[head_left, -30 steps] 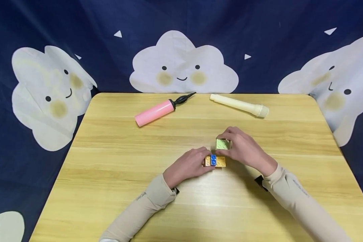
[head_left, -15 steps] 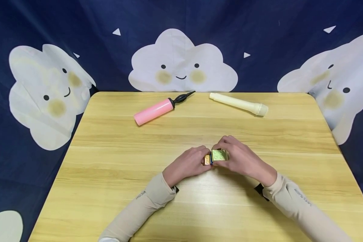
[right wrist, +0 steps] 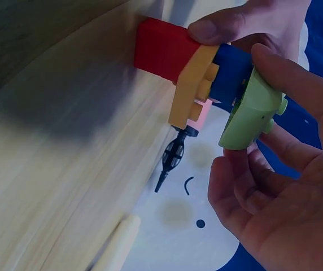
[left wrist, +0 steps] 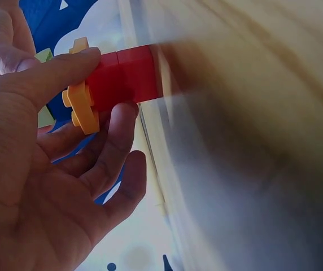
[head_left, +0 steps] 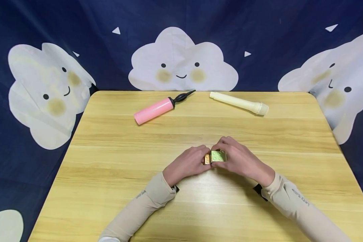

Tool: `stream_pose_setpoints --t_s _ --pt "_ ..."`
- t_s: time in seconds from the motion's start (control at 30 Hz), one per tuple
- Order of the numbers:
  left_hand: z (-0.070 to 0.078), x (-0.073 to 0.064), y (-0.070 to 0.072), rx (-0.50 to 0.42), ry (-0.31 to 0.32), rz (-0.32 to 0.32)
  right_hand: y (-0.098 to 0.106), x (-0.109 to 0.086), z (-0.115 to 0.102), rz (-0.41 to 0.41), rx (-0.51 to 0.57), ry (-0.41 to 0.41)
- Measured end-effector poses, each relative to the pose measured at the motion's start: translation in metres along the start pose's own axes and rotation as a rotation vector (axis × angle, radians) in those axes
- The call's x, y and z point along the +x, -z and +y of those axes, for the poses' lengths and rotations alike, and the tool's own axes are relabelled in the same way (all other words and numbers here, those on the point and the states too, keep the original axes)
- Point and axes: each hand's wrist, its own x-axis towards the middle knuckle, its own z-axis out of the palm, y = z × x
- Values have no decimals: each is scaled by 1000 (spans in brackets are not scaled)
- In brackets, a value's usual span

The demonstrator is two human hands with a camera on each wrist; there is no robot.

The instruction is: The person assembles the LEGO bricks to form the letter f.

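A small stack of toy building blocks stands on the table in the middle: red blocks (right wrist: 162,49) at the bottom, a wider orange block (head_left: 207,159) over them, then a blue block (right wrist: 232,72). My left hand (head_left: 188,163) holds the stack from the left, thumb and fingers pinching around the red and orange blocks. With thumb and fingers, my right hand (head_left: 245,160) grips a light green block (head_left: 218,156) at the top of the blue one. The green block looks slightly tilted in the right wrist view; whether it is fully seated I cannot tell. From above, green hides blue.
A pink hand pump (head_left: 154,111) with a black nozzle lies at the back of the wooden table (head_left: 115,141). Right of it lies a cream toy microphone (head_left: 239,103). Behind the table hangs a dark blue cloth (head_left: 260,20) with white clouds.
My right hand has brought the green block down and toward me, from behind the stack onto the blue block, which is now covered from above. The left hand has stayed nearly still.
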Motion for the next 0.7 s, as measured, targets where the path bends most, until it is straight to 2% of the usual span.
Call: stream_pose_setpoints --t_s 0.43,0.7 --pt "1 -1 0 -2 3 3 -1 0 0 -15 0 -10" --pt "0 -1 -1 -1 7 7 -3 0 0 6 9 -8"
